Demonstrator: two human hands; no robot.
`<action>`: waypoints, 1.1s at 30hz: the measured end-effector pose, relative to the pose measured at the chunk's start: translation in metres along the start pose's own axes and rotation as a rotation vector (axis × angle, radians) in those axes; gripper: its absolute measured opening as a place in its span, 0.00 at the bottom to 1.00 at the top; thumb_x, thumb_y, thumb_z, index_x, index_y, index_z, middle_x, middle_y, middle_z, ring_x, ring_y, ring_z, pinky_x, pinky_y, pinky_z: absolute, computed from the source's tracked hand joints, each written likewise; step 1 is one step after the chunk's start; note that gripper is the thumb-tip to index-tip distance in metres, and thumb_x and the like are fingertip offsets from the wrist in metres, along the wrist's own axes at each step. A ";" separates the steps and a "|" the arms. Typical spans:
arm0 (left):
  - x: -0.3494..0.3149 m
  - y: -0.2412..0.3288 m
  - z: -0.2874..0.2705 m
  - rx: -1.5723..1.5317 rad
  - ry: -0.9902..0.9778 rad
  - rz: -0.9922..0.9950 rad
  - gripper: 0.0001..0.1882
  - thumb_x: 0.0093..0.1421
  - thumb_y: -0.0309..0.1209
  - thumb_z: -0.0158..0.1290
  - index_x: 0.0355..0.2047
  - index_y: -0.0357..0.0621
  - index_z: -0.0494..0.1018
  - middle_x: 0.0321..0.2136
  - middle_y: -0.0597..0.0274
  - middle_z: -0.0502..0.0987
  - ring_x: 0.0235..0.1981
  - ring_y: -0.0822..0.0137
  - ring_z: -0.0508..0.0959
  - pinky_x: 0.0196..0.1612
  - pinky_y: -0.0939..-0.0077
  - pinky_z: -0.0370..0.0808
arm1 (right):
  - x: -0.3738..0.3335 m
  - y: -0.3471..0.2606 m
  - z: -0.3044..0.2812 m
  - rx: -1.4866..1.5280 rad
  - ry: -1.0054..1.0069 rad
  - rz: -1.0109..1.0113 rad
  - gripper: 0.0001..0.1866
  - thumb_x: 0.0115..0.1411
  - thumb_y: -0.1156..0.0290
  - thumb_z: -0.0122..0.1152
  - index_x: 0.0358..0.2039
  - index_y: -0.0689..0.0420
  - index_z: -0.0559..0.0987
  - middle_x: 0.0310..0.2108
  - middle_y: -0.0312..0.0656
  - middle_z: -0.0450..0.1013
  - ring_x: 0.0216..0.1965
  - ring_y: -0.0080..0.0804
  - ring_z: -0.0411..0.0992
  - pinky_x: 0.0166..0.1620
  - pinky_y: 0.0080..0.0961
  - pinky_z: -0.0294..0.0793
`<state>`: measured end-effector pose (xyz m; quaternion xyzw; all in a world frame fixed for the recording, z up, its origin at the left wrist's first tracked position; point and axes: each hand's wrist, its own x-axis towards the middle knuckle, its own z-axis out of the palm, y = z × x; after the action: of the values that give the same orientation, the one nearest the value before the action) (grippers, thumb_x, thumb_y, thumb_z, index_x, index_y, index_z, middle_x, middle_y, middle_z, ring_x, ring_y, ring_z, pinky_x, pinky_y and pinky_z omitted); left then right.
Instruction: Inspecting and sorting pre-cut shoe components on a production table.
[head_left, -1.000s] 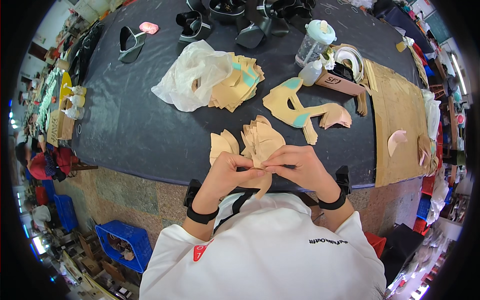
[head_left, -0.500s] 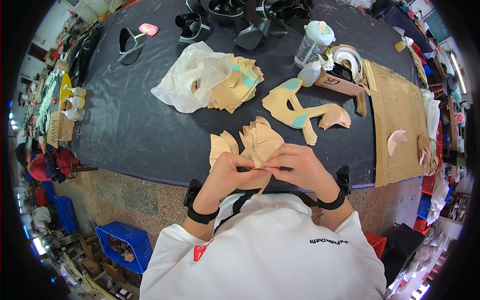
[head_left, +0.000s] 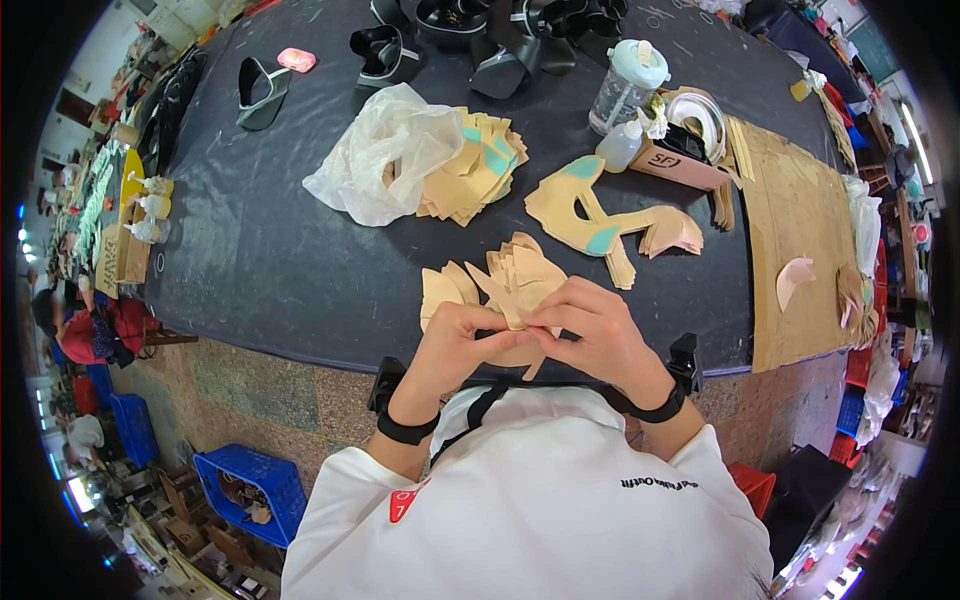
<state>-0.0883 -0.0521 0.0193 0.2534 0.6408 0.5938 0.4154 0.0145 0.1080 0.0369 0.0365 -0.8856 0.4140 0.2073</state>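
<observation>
Near the table's front edge, my left hand and my right hand pinch a thin beige shoe-upper piece between thumbs and fingers. One pointed arm of it sticks up and to the left; another end hangs below my fingers. Just behind my hands lies a fanned stack of beige pieces, partly covered by them. Left of that stack sits a smaller group of similar pieces. Farther right are larger beige cut pieces with turquoise patches. My fingertips hide the pinched spot itself.
A white plastic bag partly covers another beige stack. Black shoe uppers stand at the back. A clear bottle, a small white bottle and a box stand back right, beside a cardboard sheet.
The pinched beige piece has turned, so its pointed arm now leans farther left, apart from the stack. My right fingers have shifted slightly; both hands stay in nearly the same place.
</observation>
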 end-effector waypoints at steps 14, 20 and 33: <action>0.000 -0.010 0.019 -0.450 0.149 0.005 0.08 0.54 0.25 0.54 0.33 0.33 0.77 0.23 0.67 0.76 0.23 0.82 0.69 0.25 0.88 0.64 | 0.001 -0.011 0.015 0.216 0.166 0.310 0.11 0.44 0.77 0.62 0.32 0.59 0.77 0.28 0.40 0.72 0.30 0.27 0.72 0.32 0.18 0.71; 0.005 -0.012 0.023 -0.635 0.202 -0.008 0.08 0.54 0.25 0.54 0.33 0.33 0.76 0.26 0.65 0.77 0.26 0.81 0.72 0.29 0.90 0.66 | -0.015 0.005 0.016 1.126 0.186 0.909 0.22 0.52 0.72 0.62 0.46 0.67 0.68 0.39 0.42 0.71 0.35 0.25 0.71 0.37 0.19 0.71; -0.006 -0.039 0.030 -0.667 0.109 0.017 0.02 0.53 0.21 0.54 0.28 0.36 0.74 0.27 0.66 0.75 0.29 0.80 0.71 0.33 0.87 0.68 | -0.033 0.003 0.039 1.432 0.280 0.833 0.14 0.52 0.75 0.60 0.40 0.65 0.74 0.37 0.40 0.73 0.37 0.24 0.72 0.41 0.22 0.72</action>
<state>-0.0539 -0.0469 -0.0162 0.0769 0.4303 0.7868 0.4357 0.0302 0.0775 -0.0008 -0.2224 -0.3160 0.9195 0.0722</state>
